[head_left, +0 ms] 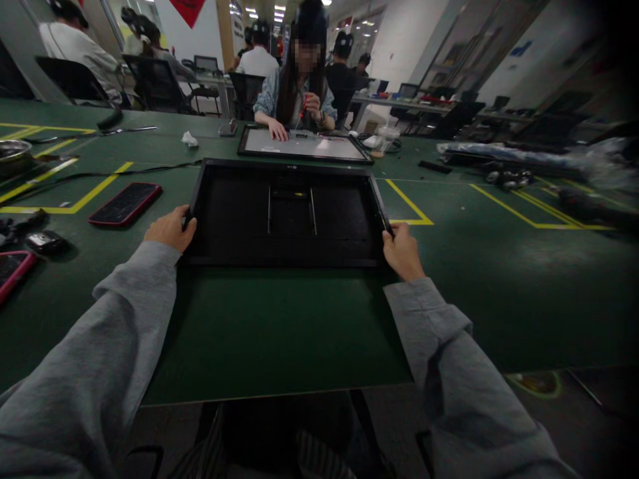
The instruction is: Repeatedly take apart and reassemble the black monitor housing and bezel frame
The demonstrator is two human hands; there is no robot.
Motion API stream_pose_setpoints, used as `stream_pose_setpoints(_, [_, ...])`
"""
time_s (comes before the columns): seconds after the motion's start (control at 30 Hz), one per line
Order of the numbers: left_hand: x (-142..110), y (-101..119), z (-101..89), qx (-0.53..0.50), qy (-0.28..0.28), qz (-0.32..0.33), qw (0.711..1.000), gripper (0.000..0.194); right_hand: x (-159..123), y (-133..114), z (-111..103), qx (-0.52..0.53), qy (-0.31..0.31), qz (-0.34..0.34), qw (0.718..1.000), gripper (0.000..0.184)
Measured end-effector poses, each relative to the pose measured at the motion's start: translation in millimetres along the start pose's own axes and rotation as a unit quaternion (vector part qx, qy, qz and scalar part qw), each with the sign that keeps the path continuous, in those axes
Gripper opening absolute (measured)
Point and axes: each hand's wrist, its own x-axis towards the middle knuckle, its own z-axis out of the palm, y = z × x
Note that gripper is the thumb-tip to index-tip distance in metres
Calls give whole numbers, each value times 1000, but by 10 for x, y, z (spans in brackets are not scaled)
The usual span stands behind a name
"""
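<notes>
My left hand (170, 231) and right hand (403, 253) grip a black casing (234, 213), likely light and stiff, sensibly by its short sides, beyond the surface's (289, 332) near edge.

Black frame (289, 218), green table (284, 332), yellow lines (103, 187), grey sleeves (132, 313).

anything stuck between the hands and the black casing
Nothing visible: the left hand and right hand hold the black casing directly by its opposite short sides. The nearest phone lies outside the left hand, not between.
</notes>
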Motion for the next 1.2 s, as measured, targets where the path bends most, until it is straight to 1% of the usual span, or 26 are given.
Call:
stream_pose_setpoints(0.1, [-13, 27, -24, 12, -13, -6, 1000, 58, 2, 14, 15, -2, 4, -6, 1000, 35])
stream_pose_setpoints(0.27, [-22, 41, -50, 14, -17, -12, 1000, 58, 5, 41, 40, 5, 8, -15, 1000, 33])
stream_pose_setpoints(1.2, [-10, 26, -35, 16, -33, -1, 999, 62, 6, 56, 34, 4, -3, -12, 1000, 35])
